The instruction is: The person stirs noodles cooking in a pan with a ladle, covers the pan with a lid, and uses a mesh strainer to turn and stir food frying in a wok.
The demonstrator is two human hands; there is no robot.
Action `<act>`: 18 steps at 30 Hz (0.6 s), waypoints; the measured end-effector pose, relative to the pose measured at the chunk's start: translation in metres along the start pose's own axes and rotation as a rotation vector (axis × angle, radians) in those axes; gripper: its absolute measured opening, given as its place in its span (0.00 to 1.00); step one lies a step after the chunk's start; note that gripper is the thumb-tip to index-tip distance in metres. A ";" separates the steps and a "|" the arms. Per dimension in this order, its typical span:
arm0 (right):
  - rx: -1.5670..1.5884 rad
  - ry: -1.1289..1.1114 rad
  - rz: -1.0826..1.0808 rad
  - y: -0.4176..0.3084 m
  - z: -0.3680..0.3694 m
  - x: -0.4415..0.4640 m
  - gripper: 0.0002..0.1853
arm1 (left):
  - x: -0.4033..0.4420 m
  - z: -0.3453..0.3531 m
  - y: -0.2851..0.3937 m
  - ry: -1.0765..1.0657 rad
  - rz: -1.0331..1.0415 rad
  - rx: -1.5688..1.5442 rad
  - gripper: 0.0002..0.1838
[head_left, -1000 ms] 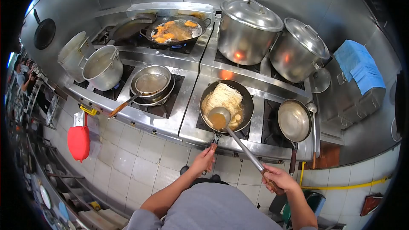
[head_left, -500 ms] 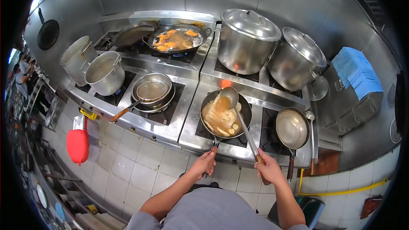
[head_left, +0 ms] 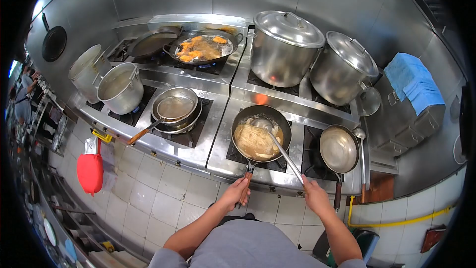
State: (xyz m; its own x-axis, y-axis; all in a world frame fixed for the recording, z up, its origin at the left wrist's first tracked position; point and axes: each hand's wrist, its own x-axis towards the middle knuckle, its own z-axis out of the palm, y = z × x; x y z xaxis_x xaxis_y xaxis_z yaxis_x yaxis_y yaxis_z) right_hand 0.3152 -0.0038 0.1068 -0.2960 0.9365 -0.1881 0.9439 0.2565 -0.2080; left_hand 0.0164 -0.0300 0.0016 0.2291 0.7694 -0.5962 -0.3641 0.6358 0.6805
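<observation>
My left hand (head_left: 237,191) is closed on the handle of a dark frying pan (head_left: 286,141), which rests on the front burner. Noodles (head_left: 253,139) lie in the pan with brownish sauce and pale slices along their right side. My right hand (head_left: 316,196) is wrapped round the handle of a long metal ladle (head_left: 289,160). The ladle's bowl is down in the pan, touching the food near the back of the noodles. To the right, an empty pan (head_left: 338,149) sits on its burner.
A wok (head_left: 204,48) of orange pieces in bubbling oil is at the back left. Two lidded stockpots (head_left: 286,52) (head_left: 342,69) stand behind the pan. At left are an open pot (head_left: 120,88), a strainer (head_left: 174,104) on stacked pans and a red object (head_left: 89,173). Far left, people are visible.
The ladle first rose and tipped sauce over the noodles; now its bowl is lowered into the pan. The noodles have turned browner. My right hand has shifted slightly up and left.
</observation>
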 end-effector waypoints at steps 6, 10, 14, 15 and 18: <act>-0.011 0.109 -0.016 0.024 -0.034 -0.002 0.31 | 0.001 0.001 -0.003 -0.011 0.020 -0.001 0.21; 0.252 0.249 -0.188 0.036 -0.016 -0.007 0.34 | 0.000 0.001 -0.002 -0.007 0.013 0.005 0.21; 0.982 -0.169 0.275 0.019 -0.017 -0.026 0.33 | 0.000 0.002 0.000 -0.013 -0.005 -0.015 0.20; 0.983 -0.168 0.278 0.017 -0.017 -0.025 0.33 | 0.001 0.003 0.000 -0.011 -0.011 -0.016 0.20; 1.174 -0.251 0.384 0.013 -0.017 -0.016 0.31 | 0.001 0.006 0.000 -0.011 -0.015 -0.017 0.21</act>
State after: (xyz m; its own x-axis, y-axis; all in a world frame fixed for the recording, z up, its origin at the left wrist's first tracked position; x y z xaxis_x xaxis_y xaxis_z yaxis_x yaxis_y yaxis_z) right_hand 0.3344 -0.0114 0.1232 -0.1729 0.7991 -0.5759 0.3145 -0.5093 -0.8011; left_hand 0.0219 -0.0286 0.0039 0.2449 0.7604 -0.6015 -0.3760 0.6463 0.6640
